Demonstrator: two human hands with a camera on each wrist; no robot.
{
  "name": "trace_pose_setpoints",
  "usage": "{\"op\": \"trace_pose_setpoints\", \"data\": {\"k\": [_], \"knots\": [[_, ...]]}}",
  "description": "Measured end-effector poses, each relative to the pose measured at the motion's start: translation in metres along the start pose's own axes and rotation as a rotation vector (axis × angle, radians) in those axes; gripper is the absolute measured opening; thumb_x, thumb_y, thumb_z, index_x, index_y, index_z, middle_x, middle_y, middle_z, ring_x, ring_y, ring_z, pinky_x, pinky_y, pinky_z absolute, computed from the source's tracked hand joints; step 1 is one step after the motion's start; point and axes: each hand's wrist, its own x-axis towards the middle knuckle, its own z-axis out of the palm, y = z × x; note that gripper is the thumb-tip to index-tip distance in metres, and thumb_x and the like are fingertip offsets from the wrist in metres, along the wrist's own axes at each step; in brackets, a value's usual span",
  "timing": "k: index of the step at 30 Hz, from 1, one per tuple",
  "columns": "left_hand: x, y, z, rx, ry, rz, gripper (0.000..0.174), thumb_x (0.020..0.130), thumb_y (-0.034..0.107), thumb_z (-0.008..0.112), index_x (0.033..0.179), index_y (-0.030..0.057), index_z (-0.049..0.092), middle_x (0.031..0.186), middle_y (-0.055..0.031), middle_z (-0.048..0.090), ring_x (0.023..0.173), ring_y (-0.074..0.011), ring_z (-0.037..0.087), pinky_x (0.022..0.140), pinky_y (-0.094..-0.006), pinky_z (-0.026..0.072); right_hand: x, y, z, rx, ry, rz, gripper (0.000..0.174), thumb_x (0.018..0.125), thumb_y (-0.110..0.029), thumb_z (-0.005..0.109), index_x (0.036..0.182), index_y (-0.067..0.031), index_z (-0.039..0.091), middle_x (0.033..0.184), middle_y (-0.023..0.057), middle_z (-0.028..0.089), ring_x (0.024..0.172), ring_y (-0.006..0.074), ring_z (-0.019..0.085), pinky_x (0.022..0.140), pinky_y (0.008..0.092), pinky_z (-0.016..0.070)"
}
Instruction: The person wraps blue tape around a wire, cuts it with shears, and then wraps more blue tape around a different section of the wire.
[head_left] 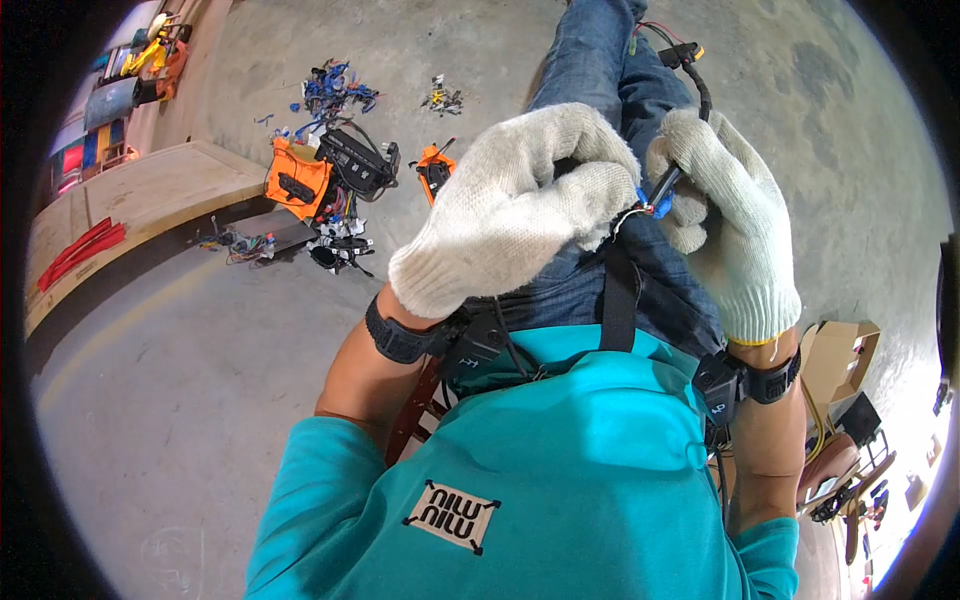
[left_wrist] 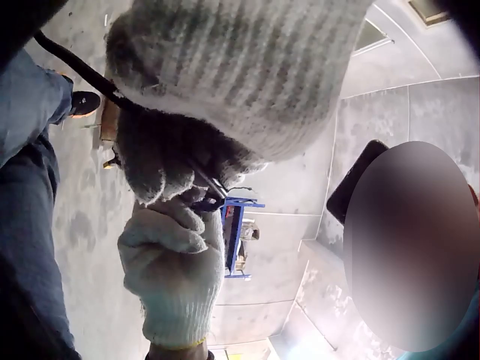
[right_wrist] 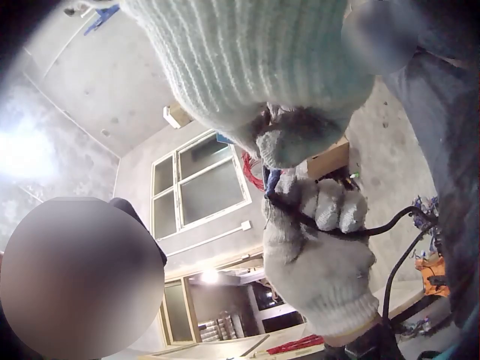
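Both hands wear white knit gloves and meet over the person's lap, working at a black cable with blue wrapping on it. My right hand [head_left: 730, 215] grips the dark sheathed cable [head_left: 706, 98], its fingers curled. In the head view my left hand [head_left: 520, 205] pinches beside the blue wrapping [head_left: 660, 205], where thin bare strands stick out. A black connector [head_left: 682, 55] with a yellow end hangs on the cable past the right hand. The right wrist view shows the black cable [right_wrist: 337, 234] running across the left palm, with the blue wrapping [right_wrist: 272, 180] between both hands' fingertips.
On the floor lie an orange housing [head_left: 297, 180], black plastic parts [head_left: 358, 165], blue scraps [head_left: 338, 90] and a small heap of bits [head_left: 441, 96]. A wooden bench [head_left: 160, 190] holds red tubing [head_left: 82, 250]. An open cardboard box [head_left: 838, 370] stands at the right.
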Motion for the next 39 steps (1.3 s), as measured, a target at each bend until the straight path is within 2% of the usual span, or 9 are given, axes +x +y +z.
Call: {"op": "trace_pose_setpoints", "data": {"k": [5,8,14,23,25,28,32,38,39], "knots": [[-0.001,0.000,-0.001,-0.092,-0.002,-0.064,0.012,0.100,0.010,0.065,0.103,-0.0001,0.071,0.086,-0.0029,0.068,0.071,-0.0081,0.062,0.063,-0.0238,0.0532,0.001,0.003,0.000,0.000,0.009,0.009,0.037,0.102,-0.027,0.071,0.126,0.0008,0.062,0.095,0.0038,0.066,0.058,0.0021,0.045,0.046,0.0199,0.0343],[-0.001,0.003,-0.001,0.001,0.003,-0.041,0.014,0.101,0.012,0.064,0.103,-0.0003,0.070,0.085,-0.0029,0.067,0.070,-0.0084,0.062,0.062,-0.0244,0.0533,0.002,0.005,0.000,0.010,0.010,0.004,0.036,0.102,-0.027,0.071,0.123,0.0015,0.063,0.092,0.0034,0.065,0.057,0.0025,0.045,0.045,0.0206,0.0348],[-0.001,0.003,-0.001,-0.111,0.009,-0.140,0.015,0.101,0.014,0.063,0.102,-0.0001,0.069,0.082,-0.0025,0.065,0.066,-0.0094,0.061,0.060,-0.0260,0.0523,0.002,0.007,-0.001,-0.042,0.023,0.016,0.036,0.104,-0.031,0.069,0.119,0.0014,0.064,0.088,0.0034,0.065,0.054,0.0036,0.046,0.044,0.0217,0.0367],[-0.002,0.002,0.002,-0.140,0.035,-0.162,0.018,0.102,0.016,0.063,0.104,-0.0004,0.069,0.081,-0.0037,0.066,0.066,-0.0100,0.061,0.059,-0.0257,0.0516,-0.002,0.002,0.005,-0.047,0.052,0.073,0.035,0.104,-0.032,0.069,0.116,0.0003,0.067,0.090,0.0044,0.068,0.056,0.0063,0.053,0.044,0.0226,0.0387],[-0.001,0.001,0.003,-0.086,0.058,-0.086,0.018,0.102,0.016,0.062,0.104,-0.0004,0.069,0.083,-0.0038,0.066,0.067,-0.0094,0.061,0.060,-0.0252,0.0516,-0.003,0.000,0.006,-0.040,-0.034,0.100,0.031,0.103,-0.032,0.071,0.113,-0.0026,0.067,0.083,0.0035,0.069,0.056,0.0072,0.057,0.048,0.0216,0.0452],[0.001,-0.006,0.002,-0.128,0.101,-0.044,0.022,0.099,0.019,0.069,0.104,-0.0018,0.071,0.081,-0.0040,0.068,0.065,-0.0086,0.062,0.059,-0.0247,0.0513,-0.006,-0.003,0.004,-0.125,-0.154,0.112,0.032,0.104,-0.034,0.070,0.111,-0.0030,0.067,0.086,0.0052,0.070,0.057,0.0067,0.058,0.050,0.0212,0.0469],[-0.002,0.000,0.003,-0.014,0.123,-0.042,0.017,0.102,0.014,0.063,0.105,-0.0001,0.072,0.087,-0.0030,0.068,0.070,-0.0081,0.062,0.063,-0.0236,0.0520,-0.006,-0.005,-0.008,-0.127,-0.212,0.171,0.031,0.104,-0.034,0.070,0.108,-0.0032,0.067,0.088,0.0066,0.072,0.059,0.0064,0.059,0.052,0.0214,0.0481],[-0.002,-0.003,0.003,0.003,0.127,0.006,0.014,0.100,0.012,0.067,0.104,0.0003,0.073,0.089,-0.0023,0.070,0.074,-0.0076,0.064,0.066,-0.0234,0.0528,-0.009,-0.015,-0.009,-0.107,-0.312,0.184,0.020,0.100,-0.023,0.070,0.104,-0.0035,0.067,0.087,0.0050,0.072,0.064,0.0077,0.061,0.057,0.0223,0.0490],[-0.002,-0.007,0.002,-0.021,0.121,0.033,0.013,0.100,0.011,0.067,0.104,0.0006,0.073,0.089,-0.0023,0.070,0.074,-0.0077,0.064,0.066,-0.0235,0.0530,-0.009,-0.017,-0.009,-0.202,-0.304,0.186,0.019,0.099,-0.021,0.071,0.104,-0.0033,0.067,0.087,0.0049,0.072,0.064,0.0077,0.061,0.057,0.0227,0.0485]]}}
